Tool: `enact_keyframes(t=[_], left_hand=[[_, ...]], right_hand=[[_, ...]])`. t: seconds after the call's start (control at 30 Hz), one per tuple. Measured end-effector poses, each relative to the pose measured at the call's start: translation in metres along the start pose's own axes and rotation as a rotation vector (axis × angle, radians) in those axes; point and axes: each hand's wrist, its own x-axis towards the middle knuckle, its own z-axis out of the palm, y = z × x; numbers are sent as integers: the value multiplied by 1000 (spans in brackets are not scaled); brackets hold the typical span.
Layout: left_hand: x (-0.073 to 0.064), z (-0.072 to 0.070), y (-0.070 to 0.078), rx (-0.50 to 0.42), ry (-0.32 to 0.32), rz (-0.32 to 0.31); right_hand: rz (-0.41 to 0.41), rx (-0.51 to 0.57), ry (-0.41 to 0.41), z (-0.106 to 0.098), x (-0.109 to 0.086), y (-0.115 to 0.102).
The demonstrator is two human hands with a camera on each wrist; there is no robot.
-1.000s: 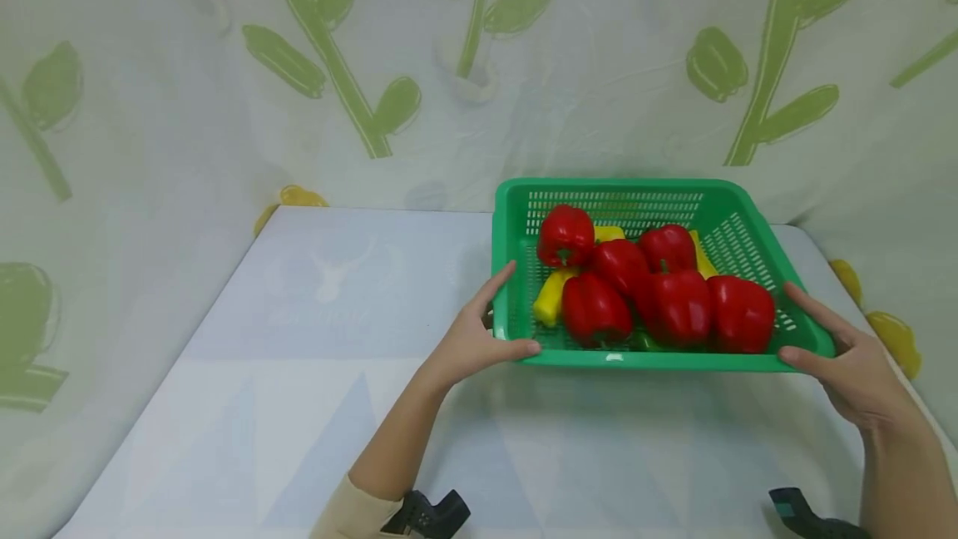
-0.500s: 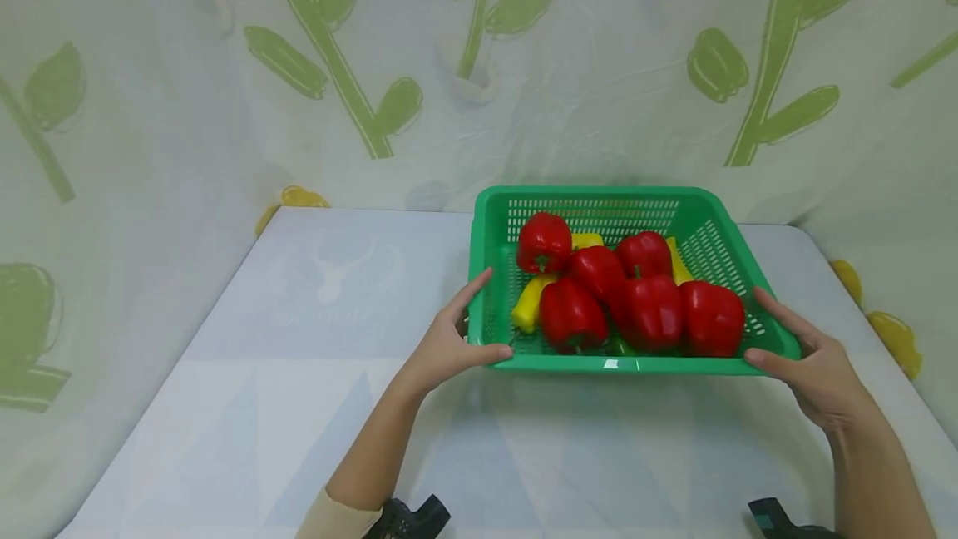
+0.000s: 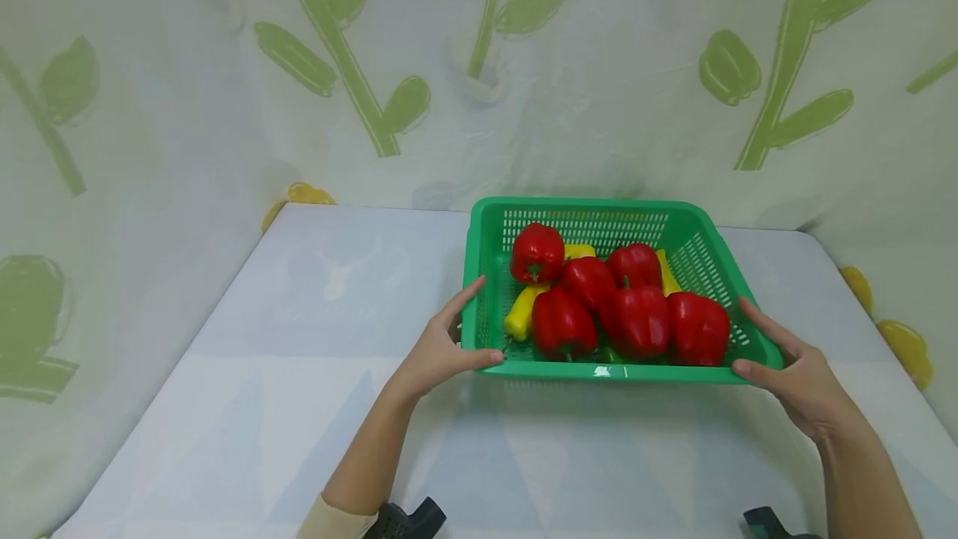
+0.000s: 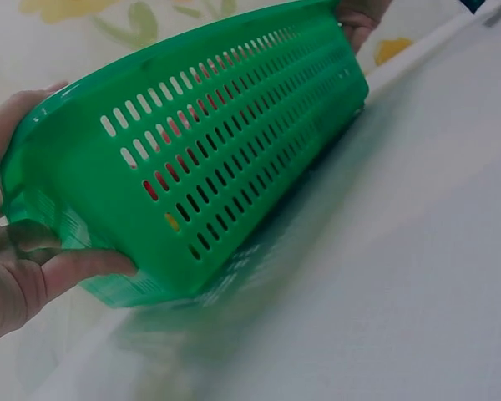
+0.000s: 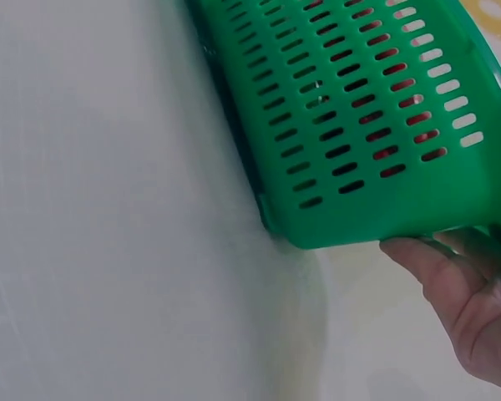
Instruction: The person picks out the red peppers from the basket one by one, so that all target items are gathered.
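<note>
A green slotted plastic basket [image 3: 584, 205] stands towards the back of the table, held at both ends. Several red bell peppers [image 3: 563, 323] lie in it, with long yellow peppers [image 3: 526, 312] partly under them. A bit of something green [image 3: 609, 354] shows between the red ones. My left hand [image 3: 443, 350] grips the left end, its thumb over the front rim; in the left wrist view its fingers [image 4: 92, 265] bend beneath the rim. My right hand [image 3: 801, 381] grips the right end likewise, fingers [image 5: 409, 251] against the outer wall. Whether the basket's base touches the table cannot be told.
The pale patterned table [image 3: 314, 406] extends to the left and in front of the basket. Behind it rises a whitish wall covering [image 3: 599, 123] printed with green plants. Black wrist-worn devices [image 3: 407, 520] show at the bottom edge.
The basket and its peppers have shifted left and nearer to me, both hands moving along with it. Their hold looks the same throughout. The head view has turned slightly.
</note>
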Motion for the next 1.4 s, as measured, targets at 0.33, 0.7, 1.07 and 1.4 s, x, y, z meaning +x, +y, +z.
enact_keyframes(t=[0.33,0.7,1.07,1.4], left_hand=[[1,-2,1,3,-20,-28],[-1,-3,0,8,-16,-38],[1,-5,-1,37,-26,-29],[-3,-17,2,67,-17,-1]], right_hand=[[-6,-113,-61,-11,3,1],[-83,-264,-130,-13,5,2],[-87,-106,-153,-6,12,3],[-71,-79,-163,-5,12,2]])
